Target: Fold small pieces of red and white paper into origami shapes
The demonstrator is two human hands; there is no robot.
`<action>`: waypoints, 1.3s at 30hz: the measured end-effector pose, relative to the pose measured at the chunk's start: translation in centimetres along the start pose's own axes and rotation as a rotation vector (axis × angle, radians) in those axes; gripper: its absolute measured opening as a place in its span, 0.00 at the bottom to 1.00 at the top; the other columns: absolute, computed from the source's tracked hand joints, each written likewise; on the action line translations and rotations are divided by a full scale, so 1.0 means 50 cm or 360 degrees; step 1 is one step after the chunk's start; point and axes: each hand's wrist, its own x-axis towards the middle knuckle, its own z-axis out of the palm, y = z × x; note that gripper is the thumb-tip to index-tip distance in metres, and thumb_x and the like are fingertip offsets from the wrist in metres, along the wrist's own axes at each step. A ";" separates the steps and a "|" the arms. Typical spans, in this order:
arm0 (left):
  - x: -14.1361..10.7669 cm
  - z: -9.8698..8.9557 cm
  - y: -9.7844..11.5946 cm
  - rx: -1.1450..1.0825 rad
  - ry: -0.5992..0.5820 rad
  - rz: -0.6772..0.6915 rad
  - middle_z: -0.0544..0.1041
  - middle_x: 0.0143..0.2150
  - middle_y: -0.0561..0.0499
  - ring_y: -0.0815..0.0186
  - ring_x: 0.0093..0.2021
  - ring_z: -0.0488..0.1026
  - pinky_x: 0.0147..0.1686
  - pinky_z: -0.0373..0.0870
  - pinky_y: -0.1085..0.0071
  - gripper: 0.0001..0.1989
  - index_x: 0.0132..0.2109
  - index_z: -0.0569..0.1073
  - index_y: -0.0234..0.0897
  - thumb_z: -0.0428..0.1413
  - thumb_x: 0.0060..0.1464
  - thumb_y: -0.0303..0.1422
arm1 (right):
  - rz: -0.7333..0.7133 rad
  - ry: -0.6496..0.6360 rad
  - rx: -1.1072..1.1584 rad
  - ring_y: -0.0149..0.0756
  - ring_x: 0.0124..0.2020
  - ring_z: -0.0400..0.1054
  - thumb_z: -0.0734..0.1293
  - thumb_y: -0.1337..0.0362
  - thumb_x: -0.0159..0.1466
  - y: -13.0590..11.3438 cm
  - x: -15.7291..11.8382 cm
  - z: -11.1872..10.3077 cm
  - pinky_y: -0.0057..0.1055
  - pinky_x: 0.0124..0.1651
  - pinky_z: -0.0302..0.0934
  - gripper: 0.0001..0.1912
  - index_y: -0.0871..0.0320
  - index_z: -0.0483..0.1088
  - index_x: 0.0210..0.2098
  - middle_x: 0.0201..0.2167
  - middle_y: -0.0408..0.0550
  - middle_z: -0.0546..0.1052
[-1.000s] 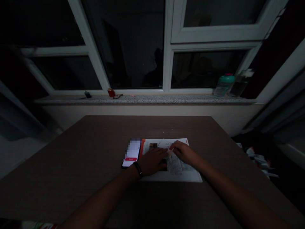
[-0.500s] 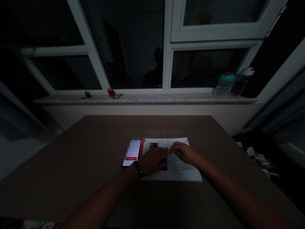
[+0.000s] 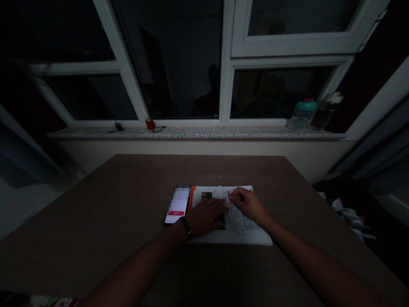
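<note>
A printed booklet or sheet (image 3: 249, 236) with an orange left edge lies flat on the brown table (image 3: 134, 179). My left hand (image 3: 207, 216), with a black band on its wrist, rests on the page with its fingers spread. On top of the page, by its upper middle, is a smaller whitish piece of paper (image 3: 220, 192). My right hand (image 3: 247, 202) is at the right of this piece, thumb and fingertips pinched together; whatever is between them is too small to name. Left of the page lies a phone (image 3: 177, 205) with a lit screen.
Tiny light specks sit on the table beyond the page. On the granite windowsill (image 3: 198, 133) stand a red item (image 3: 150, 124), a small dark item (image 3: 118, 126), a teal-lidded bottle (image 3: 303, 114) and a clear bottle (image 3: 326, 111). Crumpled things lie right of the table.
My right hand has lifted slightly up and right, away from the left fingertips, still pinched. My left hand stays nearly in place on the page.
</note>
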 end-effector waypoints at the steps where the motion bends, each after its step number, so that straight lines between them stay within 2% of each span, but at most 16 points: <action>1: 0.000 0.000 0.000 0.0007 -0.0008 -0.0002 0.60 0.69 0.44 0.51 0.66 0.59 0.59 0.61 0.51 0.27 0.63 0.63 0.44 0.59 0.59 0.42 | 0.0018 0.0018 0.0007 0.33 0.25 0.65 0.66 0.61 0.60 -0.001 0.002 0.002 0.28 0.30 0.59 0.06 0.57 0.70 0.31 0.24 0.42 0.72; 5: 0.000 -0.001 0.002 0.0011 -0.0024 0.0001 0.60 0.69 0.43 0.50 0.66 0.59 0.59 0.60 0.50 0.28 0.62 0.64 0.44 0.60 0.58 0.42 | 0.0032 0.0021 -0.0028 0.32 0.25 0.65 0.66 0.63 0.59 -0.003 0.006 0.008 0.27 0.29 0.57 0.04 0.57 0.69 0.31 0.23 0.41 0.71; 10: 0.000 0.000 0.002 0.0008 -0.0019 0.0000 0.61 0.68 0.42 0.50 0.66 0.59 0.60 0.59 0.49 0.27 0.63 0.64 0.44 0.58 0.60 0.44 | -0.0003 -0.0099 -0.0135 0.32 0.25 0.64 0.66 0.65 0.58 0.000 0.006 0.007 0.26 0.29 0.56 0.04 0.56 0.65 0.30 0.24 0.41 0.71; 23: 0.001 -0.008 0.002 -0.0069 -0.0047 -0.0031 0.62 0.68 0.44 0.51 0.65 0.60 0.59 0.60 0.51 0.25 0.61 0.66 0.44 0.59 0.59 0.43 | 0.0001 -0.0366 -0.0029 0.28 0.22 0.58 0.69 0.66 0.56 0.006 -0.011 0.005 0.24 0.26 0.49 0.08 0.56 0.63 0.27 0.20 0.37 0.66; 32: 0.000 -0.015 0.009 -0.0052 -0.0032 -0.0029 0.63 0.67 0.43 0.50 0.65 0.61 0.59 0.61 0.51 0.24 0.59 0.68 0.42 0.58 0.60 0.43 | -0.0073 -0.0232 -0.0138 0.29 0.23 0.59 0.68 0.67 0.57 0.005 -0.001 0.005 0.24 0.27 0.50 0.07 0.56 0.63 0.28 0.21 0.37 0.67; 39: 0.001 -0.008 0.005 -0.0060 -0.0030 -0.0017 0.62 0.68 0.44 0.50 0.65 0.60 0.59 0.60 0.50 0.24 0.60 0.67 0.44 0.59 0.59 0.43 | -0.0006 -0.0533 -0.0001 0.29 0.23 0.60 0.70 0.64 0.56 -0.011 -0.020 -0.003 0.24 0.26 0.51 0.09 0.56 0.65 0.28 0.21 0.37 0.68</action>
